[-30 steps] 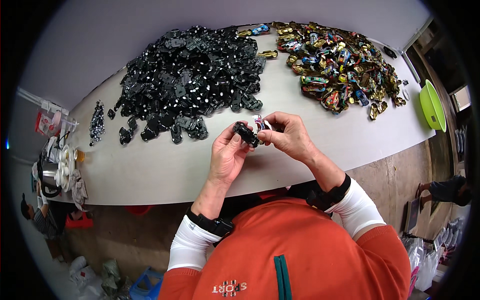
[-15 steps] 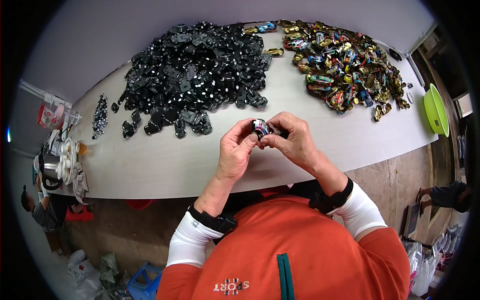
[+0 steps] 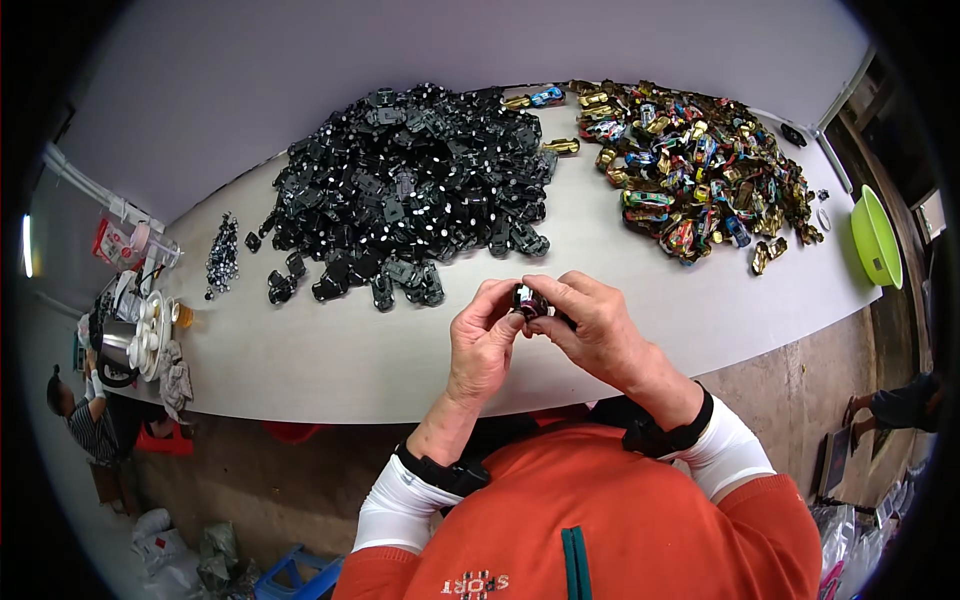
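Observation:
Between both hands, over the near middle of the table, is a small toy car (image 3: 528,301) with a dark body and white and purplish colours. My left hand (image 3: 482,340) pinches it from the left with thumb and fingers. From the right, my right hand (image 3: 598,325) grips it, thumb in front and fingers curled behind, hiding part of it. Beyond my hands lies a big heap of black toy car chassis (image 3: 400,190) with white dots at the wheels. To its right rises a heap of shiny multicoloured toy car shells (image 3: 690,170).
At the far left lies a small pile of silvery black parts (image 3: 222,258). A kettle (image 3: 118,350), a tray with cups (image 3: 150,335) and a cloth (image 3: 175,382) crowd the left end. A green basin (image 3: 876,238) stands at the right edge. Other people are at both sides.
The view has tilted, so the table appears lower. Both hands still hold the toy car, which has been turned slightly between the fingers.

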Demonstrator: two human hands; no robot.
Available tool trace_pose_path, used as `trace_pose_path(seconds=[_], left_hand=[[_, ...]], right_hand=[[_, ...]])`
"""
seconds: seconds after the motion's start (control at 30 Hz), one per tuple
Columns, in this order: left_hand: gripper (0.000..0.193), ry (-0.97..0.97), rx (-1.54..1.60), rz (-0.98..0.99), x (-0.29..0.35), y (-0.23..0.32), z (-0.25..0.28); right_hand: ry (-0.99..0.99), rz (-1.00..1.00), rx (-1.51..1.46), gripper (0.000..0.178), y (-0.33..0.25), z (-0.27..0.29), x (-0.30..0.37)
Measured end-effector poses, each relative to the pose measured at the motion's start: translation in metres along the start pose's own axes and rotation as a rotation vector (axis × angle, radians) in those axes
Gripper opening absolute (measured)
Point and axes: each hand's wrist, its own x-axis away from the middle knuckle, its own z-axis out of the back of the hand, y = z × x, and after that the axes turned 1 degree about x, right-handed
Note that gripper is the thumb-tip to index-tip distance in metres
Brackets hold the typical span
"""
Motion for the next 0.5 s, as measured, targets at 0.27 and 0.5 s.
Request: trace_pose_path(seconds=[0.27, 0.5], left_hand=[[0.031, -0.005, -0.095, 0.017, 0.001, 0.011, -0.016], [0.034, -0.028, -0.009, 0.172, -0.004, 0.020, -0.016]], right_hand=[[-0.144, -0.050, 0.064, 0.044, -0.010, 0.014, -0.002], [-0.120, -0.066, -0.162, 0.046, -0.009, 0.017, -0.004]])
